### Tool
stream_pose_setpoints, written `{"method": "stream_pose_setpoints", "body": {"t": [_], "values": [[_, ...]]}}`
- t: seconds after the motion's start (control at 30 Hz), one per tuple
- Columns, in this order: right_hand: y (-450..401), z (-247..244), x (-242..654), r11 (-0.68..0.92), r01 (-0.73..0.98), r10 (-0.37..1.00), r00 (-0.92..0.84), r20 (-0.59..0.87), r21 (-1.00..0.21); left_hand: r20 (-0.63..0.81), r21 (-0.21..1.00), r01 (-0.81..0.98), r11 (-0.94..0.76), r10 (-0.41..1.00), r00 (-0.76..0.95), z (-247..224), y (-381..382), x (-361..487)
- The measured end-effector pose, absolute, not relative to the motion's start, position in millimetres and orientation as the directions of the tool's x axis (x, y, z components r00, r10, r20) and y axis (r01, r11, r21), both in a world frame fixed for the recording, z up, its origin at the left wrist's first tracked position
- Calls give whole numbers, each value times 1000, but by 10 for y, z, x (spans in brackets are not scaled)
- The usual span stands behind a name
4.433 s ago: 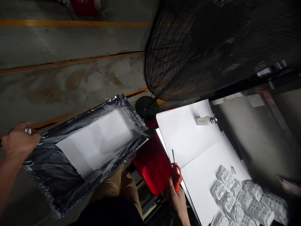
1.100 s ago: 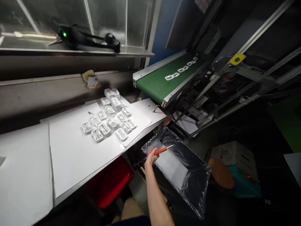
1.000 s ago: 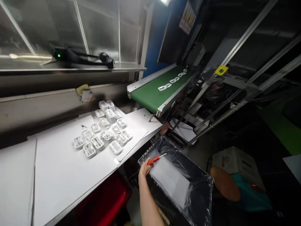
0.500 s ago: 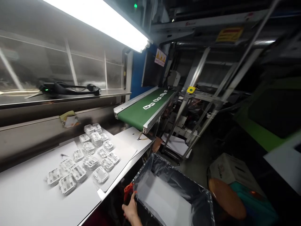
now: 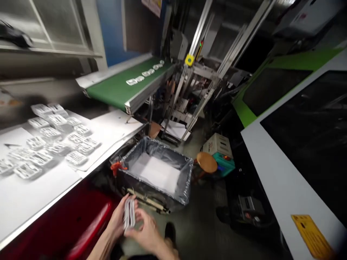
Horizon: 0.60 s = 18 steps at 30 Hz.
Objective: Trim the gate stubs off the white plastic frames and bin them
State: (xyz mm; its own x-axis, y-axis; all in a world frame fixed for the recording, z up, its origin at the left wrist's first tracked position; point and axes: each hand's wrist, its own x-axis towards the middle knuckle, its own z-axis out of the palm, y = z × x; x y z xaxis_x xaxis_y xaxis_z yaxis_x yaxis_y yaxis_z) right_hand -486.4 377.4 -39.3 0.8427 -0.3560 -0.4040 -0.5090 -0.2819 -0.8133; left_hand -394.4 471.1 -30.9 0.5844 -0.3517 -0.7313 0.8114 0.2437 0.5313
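Observation:
In the head view, both of my hands are low in the middle, closed around a small stack of white plastic frames (image 5: 129, 213). My left hand (image 5: 118, 216) grips the stack from its left side. The fingers and thumb of my right hand (image 5: 146, 226) press on its right side and lower end. Just beyond my hands stands a bin lined with a dark plastic bag (image 5: 189, 182), with a white sheet (image 5: 157, 172) lying inside. An orange-handled tool (image 5: 117, 168) hangs at the bin's near left corner.
Several stacks of similar white frames (image 5: 77, 157) lie blurred on the white-covered table (image 5: 54, 196) at left. A green conveyor belt (image 5: 108, 90) carries several white parts. A red chair (image 5: 92, 225) is under the table edge. A round stool (image 5: 206, 162) stands right of the bin.
The view has swung right and down. One hand, earlier at the bin's edge by the orange tool, is away from it; both hands now show, holding a stack of white frames.

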Motion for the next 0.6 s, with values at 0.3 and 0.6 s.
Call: {"method": "stream_pose_setpoints", "body": {"t": [0.3, 0.6], "values": [[1145, -29, -5524, -329, -336, -576, 812, -94, -883, -509, 445, 829, 340, -665, 546, -111, 1701, -4366], [-636, 67, -5761, -664, -197, -568, 760, 315, -721, -518, 508, 815, 278, -657, 547, -69, 48, -4545]]}}
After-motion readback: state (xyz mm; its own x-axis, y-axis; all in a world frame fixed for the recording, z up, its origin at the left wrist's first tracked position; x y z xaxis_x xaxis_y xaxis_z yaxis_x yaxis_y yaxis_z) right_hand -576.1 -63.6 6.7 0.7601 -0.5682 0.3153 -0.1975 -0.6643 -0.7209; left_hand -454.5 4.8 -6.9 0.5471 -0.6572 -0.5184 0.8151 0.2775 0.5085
